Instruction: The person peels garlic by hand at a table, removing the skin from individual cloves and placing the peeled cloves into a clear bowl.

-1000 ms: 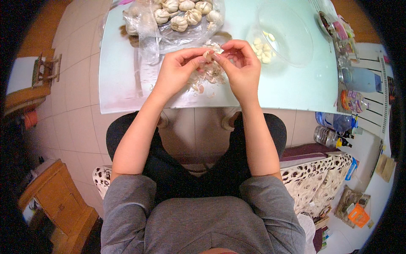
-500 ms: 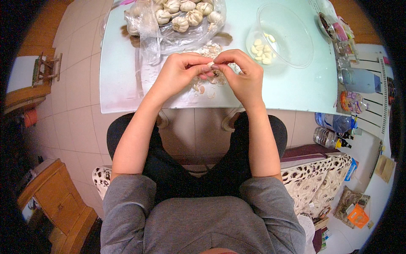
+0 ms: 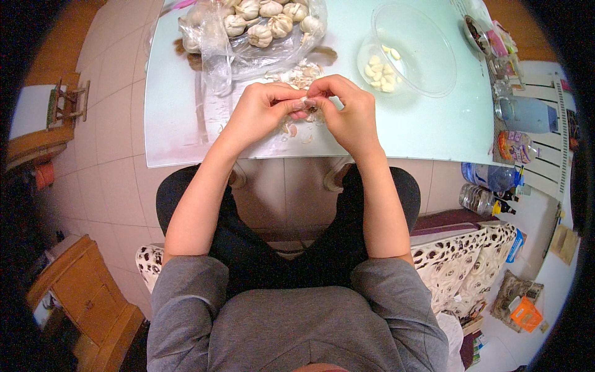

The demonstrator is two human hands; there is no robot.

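Note:
Over the near part of the table, my left hand (image 3: 263,110) and my right hand (image 3: 344,108) meet, fingertips pinched together. Between them is a small pale garlic clove (image 3: 304,99), mostly covered by the fingers. Papery garlic skins (image 3: 302,74) lie in a pile just beyond the hands, and more scraps are scattered below them. Beyond the left hand, a clear plastic bag (image 3: 217,68) lies open with several whole garlic bulbs (image 3: 260,35) in it. To the right of my right hand stands a clear round plastic bowl (image 3: 434,68) holding several peeled cloves (image 3: 382,73).
The glass-topped table (image 3: 434,136) ends in front of my knees. Along its right side stand a small dish (image 3: 476,34), a blue-tinted container (image 3: 527,116) and a labelled bottle (image 3: 517,147). Large plastic bottles (image 3: 489,177) sit lower down, near a patterned cushioned seat (image 3: 458,260).
Both hands have shifted slightly, my right one a little to the left, still pinched together at the clove. More of the skin pile shows beyond them.

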